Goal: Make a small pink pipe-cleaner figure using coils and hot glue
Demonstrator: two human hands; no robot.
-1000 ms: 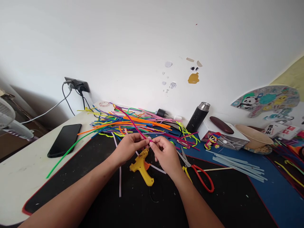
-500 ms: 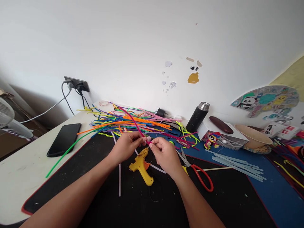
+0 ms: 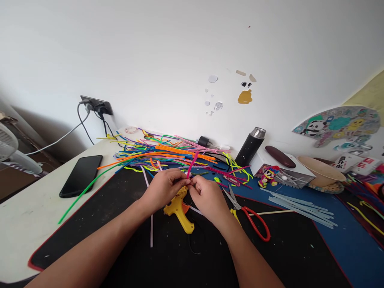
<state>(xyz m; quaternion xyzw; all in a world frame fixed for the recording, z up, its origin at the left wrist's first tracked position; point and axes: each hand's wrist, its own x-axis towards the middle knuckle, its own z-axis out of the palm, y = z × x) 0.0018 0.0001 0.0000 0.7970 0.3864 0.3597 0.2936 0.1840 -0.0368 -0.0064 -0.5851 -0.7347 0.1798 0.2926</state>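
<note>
Fingers (image 3: 183,182) of the left hand (image 3: 162,187) and right hand (image 3: 210,198) meet at mid-frame, pinched narrow on a magenta stem (image 3: 192,165). Its free end stands up between them, leaning slightly right; what the fingertips cover at its lower end cannot be told. That end has just swung over: half a second ago it ran far towards the upper left, and now a shorter length shows, upright. My reading is that the stem is being bent or wound at the pinch, not merely held, with the shaping unfinished.

Just below the hands, a yellow glue gun (image 3: 181,215) lies on the black mat (image 3: 135,250), its nose partly hidden by the left hand. Right of centre are red-handled scissors (image 3: 257,226), blades apart; further right, pale glue sticks (image 3: 303,209). At left, a phone (image 3: 81,177) lies on the white counter (image 3: 21,236). Beyond the hands spreads a pile (image 3: 180,152) of coloured stems, with a black bottle (image 3: 249,149) to its right, before the wall (image 3: 150,60).
</note>
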